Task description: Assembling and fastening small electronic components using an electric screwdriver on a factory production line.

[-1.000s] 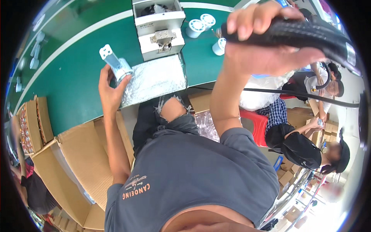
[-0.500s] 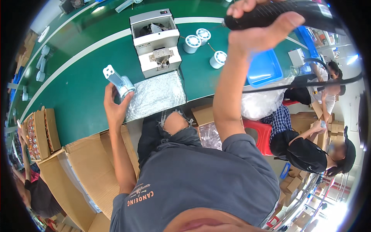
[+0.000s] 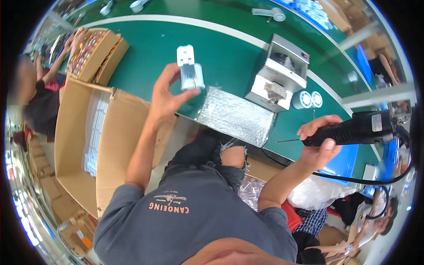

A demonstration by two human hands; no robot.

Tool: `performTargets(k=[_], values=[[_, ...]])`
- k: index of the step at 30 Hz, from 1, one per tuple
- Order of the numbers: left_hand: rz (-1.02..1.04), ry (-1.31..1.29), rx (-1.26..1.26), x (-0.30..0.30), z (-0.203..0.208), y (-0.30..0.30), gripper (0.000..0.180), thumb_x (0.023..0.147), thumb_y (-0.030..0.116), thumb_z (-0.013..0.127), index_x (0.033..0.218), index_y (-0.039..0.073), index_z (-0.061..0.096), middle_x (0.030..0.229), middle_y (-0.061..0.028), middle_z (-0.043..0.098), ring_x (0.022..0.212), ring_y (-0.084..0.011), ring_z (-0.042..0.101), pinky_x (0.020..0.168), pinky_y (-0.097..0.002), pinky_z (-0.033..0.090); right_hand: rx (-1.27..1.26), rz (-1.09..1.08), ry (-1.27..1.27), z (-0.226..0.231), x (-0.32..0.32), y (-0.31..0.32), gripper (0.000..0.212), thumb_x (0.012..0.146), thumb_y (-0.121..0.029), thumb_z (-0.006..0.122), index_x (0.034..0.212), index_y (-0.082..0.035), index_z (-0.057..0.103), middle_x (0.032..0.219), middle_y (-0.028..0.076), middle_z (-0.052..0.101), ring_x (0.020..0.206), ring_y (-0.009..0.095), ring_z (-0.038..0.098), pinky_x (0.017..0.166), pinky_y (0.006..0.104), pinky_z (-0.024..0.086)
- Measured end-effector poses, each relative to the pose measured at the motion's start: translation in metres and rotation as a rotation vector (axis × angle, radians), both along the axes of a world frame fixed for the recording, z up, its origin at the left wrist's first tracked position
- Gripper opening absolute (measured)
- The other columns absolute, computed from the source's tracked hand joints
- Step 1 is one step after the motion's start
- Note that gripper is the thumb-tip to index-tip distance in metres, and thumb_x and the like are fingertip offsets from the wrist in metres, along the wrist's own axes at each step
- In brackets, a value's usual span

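Observation:
My left hand [image 3: 165, 95] is closed round a pale blue-white plastic housing [image 3: 191, 77], its long narrow part tilted away from me and its round part toward my thumb. It is held up just left of a foil-covered pad [image 3: 238, 115] at the bench's front edge. My right hand [image 3: 316, 148] grips a black electric screwdriver [image 3: 351, 129]. The thin bit points left, over the bench and apart from the housing. A grey-white benchtop machine [image 3: 276, 79], which looks like a screw feeder, stands behind the pad. Beside it are two round white plastic parts [image 3: 303, 100].
Left of me stand a large open carton [image 3: 123, 150] and a box of small reddish parts [image 3: 88, 51]. The screwdriver's black cable [image 3: 353, 180] loops at right, near a blue tray [image 3: 346, 161]. Co-workers sit at both sides, one person [image 3: 42, 97] at left.
My view has turned, so the bench shifts right. The right hand has lowered the screwdriver from high up to beside the machine, its bit now showing. The left hand still holds the housing.

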State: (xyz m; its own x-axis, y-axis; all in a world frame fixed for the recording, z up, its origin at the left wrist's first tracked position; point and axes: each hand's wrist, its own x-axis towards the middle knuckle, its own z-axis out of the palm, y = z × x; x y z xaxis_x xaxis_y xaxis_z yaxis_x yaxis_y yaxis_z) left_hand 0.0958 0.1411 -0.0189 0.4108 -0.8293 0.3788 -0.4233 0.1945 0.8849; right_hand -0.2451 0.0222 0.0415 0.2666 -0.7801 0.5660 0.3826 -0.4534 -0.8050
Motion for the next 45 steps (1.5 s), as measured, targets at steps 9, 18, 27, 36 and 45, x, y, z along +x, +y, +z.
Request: performTargets(k=[9, 18, 27, 36, 45], values=[[0.364, 0.213, 0.112, 0.127, -0.037, -0.091, 0.071, 0.086, 0.036, 0.084, 0.133, -0.008, 0.055, 0.110, -0.0194, 0.071, 0.099, -0.0229, 0.071, 0.084, -0.0324, 0.055, 0.176, -0.141, -0.008, -0.070, 0.025, 0.032, 0.038, 0.098, -0.017, 0.062, 0.123, 0.010, 0.054, 0.078, 0.013, 0.063, 0.069, 0.021, 0.062, 0.068, 0.0366, 0.056], [1.176, -0.800, -0.043, 0.198, -0.075, -0.111, 0.040, 0.095, 0.029, 0.071, 0.122, 0.000, 0.068, 0.109, -0.0201, 0.072, 0.090, -0.0418, 0.067, 0.084, -0.0477, 0.053, 0.179, -0.187, 0.181, -0.073, 0.032, 0.060, 0.014, 0.094, 0.006, 0.061, 0.107, 0.006, 0.066, 0.097, 0.014, 0.070, 0.092, 0.021, 0.067, 0.085, 0.0369, 0.054], [-0.540, 0.180, 0.116, -0.088, -0.019, -0.015, 0.053, 0.080, 0.012, 0.085, 0.130, 0.008, 0.067, 0.115, -0.0067, 0.069, 0.076, -0.0121, 0.062, 0.063, -0.0258, 0.051, 0.283, -0.164, 0.151, -0.062, 0.057, 0.056, 0.016, 0.092, 0.009, 0.068, 0.107, 0.008, 0.071, 0.106, 0.011, 0.068, 0.095, 0.016, 0.066, 0.085, 0.0306, 0.055], [-0.654, 0.393, 0.224, -0.093, -0.059, -0.013, 0.016, 0.092, 0.001, 0.074, 0.107, -0.003, 0.076, 0.097, -0.0110, 0.075, 0.085, -0.0155, 0.073, 0.077, -0.0291, 0.059, 0.311, -0.210, 0.163, -0.067, 0.071, 0.070, 0.014, 0.095, 0.003, 0.067, 0.109, 0.007, 0.069, 0.100, 0.010, 0.069, 0.090, 0.016, 0.067, 0.081, 0.0306, 0.055], [-0.513, 0.483, 0.254, -0.080, -0.066, 0.008, 0.013, 0.096, 0.004, 0.070, 0.103, -0.005, 0.076, 0.091, -0.0087, 0.075, 0.078, -0.0126, 0.070, 0.071, -0.0268, 0.057, 0.299, -0.311, 0.344, -0.058, 0.072, 0.074, 0.013, 0.099, -0.002, 0.064, 0.108, 0.008, 0.065, 0.096, 0.010, 0.068, 0.089, 0.016, 0.065, 0.083, 0.0311, 0.053]])
